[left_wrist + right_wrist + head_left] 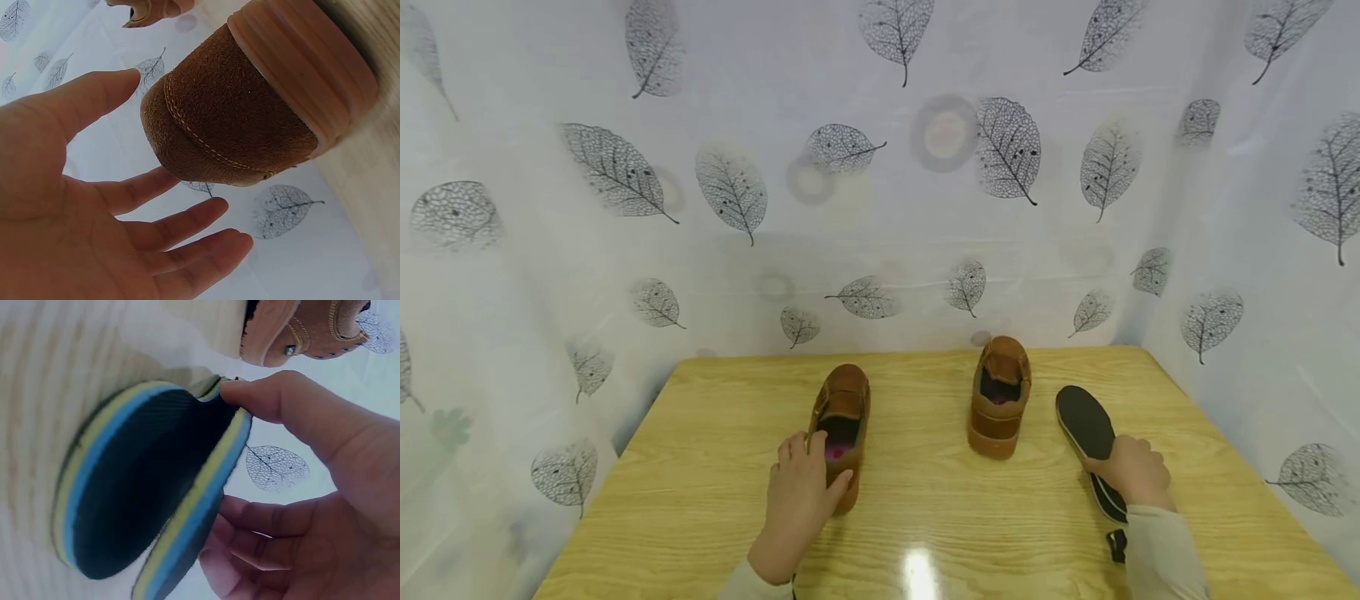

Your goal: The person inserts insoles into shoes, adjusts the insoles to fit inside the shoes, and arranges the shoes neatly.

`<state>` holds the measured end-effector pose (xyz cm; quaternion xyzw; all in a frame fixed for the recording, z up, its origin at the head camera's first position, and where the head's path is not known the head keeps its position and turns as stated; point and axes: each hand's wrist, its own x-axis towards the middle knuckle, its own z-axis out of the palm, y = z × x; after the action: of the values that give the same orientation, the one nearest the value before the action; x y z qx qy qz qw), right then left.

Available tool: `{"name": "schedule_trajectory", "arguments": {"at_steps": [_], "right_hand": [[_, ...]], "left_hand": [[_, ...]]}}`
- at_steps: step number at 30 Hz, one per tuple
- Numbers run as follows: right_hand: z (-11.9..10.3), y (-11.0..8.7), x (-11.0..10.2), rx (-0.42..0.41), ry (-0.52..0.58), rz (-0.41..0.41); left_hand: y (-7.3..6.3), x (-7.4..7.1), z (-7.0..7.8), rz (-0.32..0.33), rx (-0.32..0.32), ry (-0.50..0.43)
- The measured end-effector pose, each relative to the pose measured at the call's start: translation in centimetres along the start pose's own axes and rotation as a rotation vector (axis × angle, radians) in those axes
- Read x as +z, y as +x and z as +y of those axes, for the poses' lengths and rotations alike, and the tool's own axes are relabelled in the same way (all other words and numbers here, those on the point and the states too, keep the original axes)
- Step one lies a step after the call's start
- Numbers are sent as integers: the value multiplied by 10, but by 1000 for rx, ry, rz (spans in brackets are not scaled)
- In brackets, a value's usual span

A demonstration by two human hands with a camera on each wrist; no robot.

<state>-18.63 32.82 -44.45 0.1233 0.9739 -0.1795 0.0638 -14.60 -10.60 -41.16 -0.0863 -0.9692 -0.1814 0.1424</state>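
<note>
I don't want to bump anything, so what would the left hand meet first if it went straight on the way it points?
Likely the left brown shoe, around its heel: the left hand points at it, fingers spread. Whether a fingertip touches the shoe, I can't tell.

Brown shoe [847, 403], stitched heel, upright, toe away from you, your left hand [801, 493] spread beside its heel, dark insoles [1084, 417], yellow-and-blue edges, overlapping, to your right, gripped by your right hand [1138, 473]
</note>
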Motion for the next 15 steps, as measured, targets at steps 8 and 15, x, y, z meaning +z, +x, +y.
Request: {"name": "schedule_trajectory", "arguments": {"at_steps": [8,15], "right_hand": [[-7,-7,-10,-10,30,39],[-16,-16,-18,-25,51,105]], "left_hand": [[0,-1,0,-1,-2,5],[0,-2,0,10,7,6]]}}
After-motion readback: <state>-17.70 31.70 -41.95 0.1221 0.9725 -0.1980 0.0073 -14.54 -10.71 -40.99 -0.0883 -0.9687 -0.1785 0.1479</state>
